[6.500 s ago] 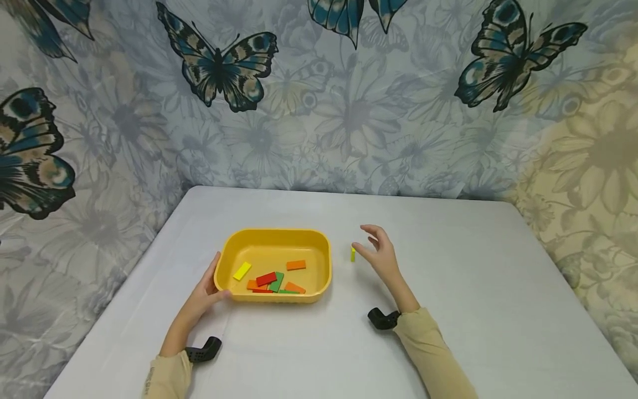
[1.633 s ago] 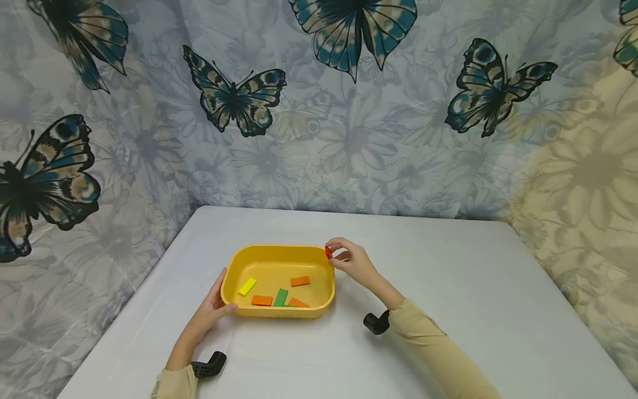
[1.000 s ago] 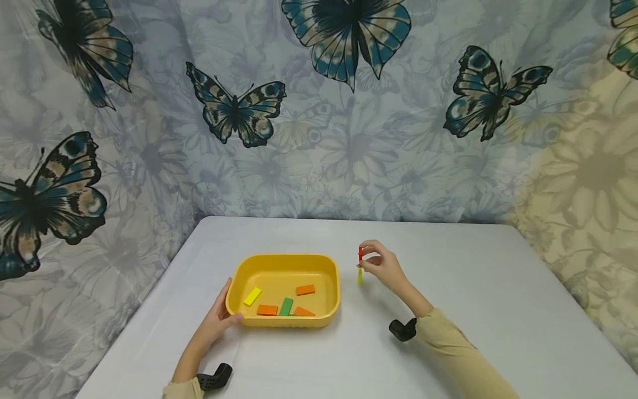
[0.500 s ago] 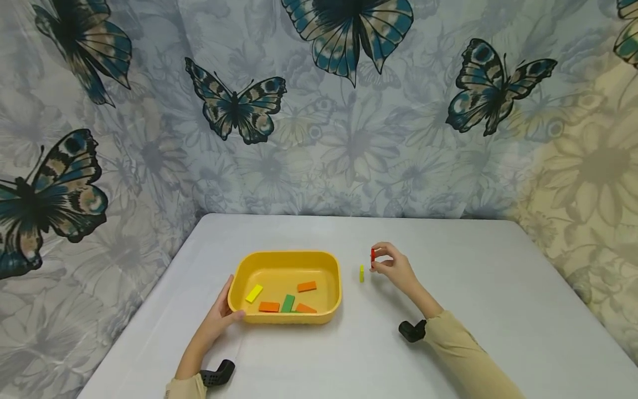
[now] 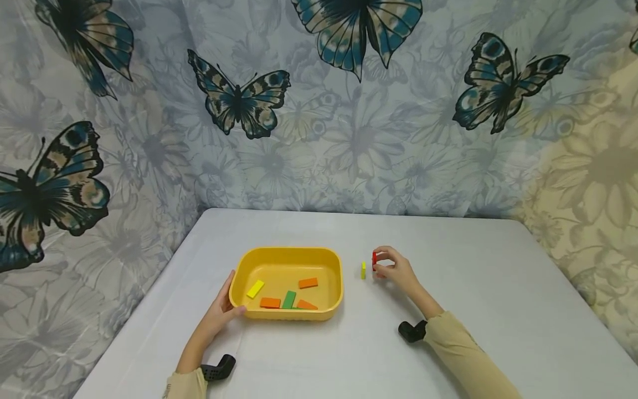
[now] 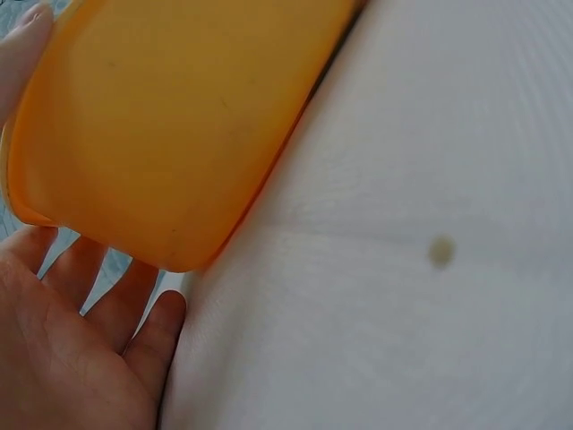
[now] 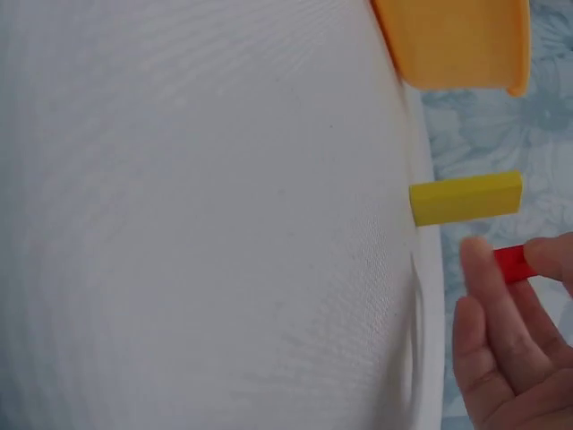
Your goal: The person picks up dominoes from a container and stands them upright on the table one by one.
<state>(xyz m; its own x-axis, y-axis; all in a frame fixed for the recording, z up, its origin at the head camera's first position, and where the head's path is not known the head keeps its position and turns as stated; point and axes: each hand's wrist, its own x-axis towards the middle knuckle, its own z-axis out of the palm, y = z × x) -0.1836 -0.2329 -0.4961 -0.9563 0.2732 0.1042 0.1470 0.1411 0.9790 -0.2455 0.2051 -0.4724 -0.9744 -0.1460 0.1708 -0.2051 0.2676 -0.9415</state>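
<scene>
My left hand (image 5: 216, 310) holds the near left corner of a yellow plastic tray (image 5: 286, 315), thumb at the rim and fingers along the outer side. In the left wrist view the tray's wall (image 6: 179, 134) rises beside the fingers. Between thumb and fingertips, my right hand (image 5: 399, 271) pinches a thin domino-shaped red block (image 5: 374, 261) upright, close over the table. Just left of it, a yellow block (image 5: 363, 270) stands on end, apart from the red one in the right wrist view. The fingers partly cover the red block (image 7: 512, 264).
Inside the tray lie a yellow block (image 5: 256, 288), a green block (image 5: 288, 300) and several orange blocks (image 5: 308, 282). A white table (image 5: 319, 360) extends around the tray up to a butterfly-patterned wall (image 5: 349, 166).
My right hand took the red block from the tray, passed it over the standing yellow block, then moved right of it and slightly lower. My left hand stays at the tray's corner.
</scene>
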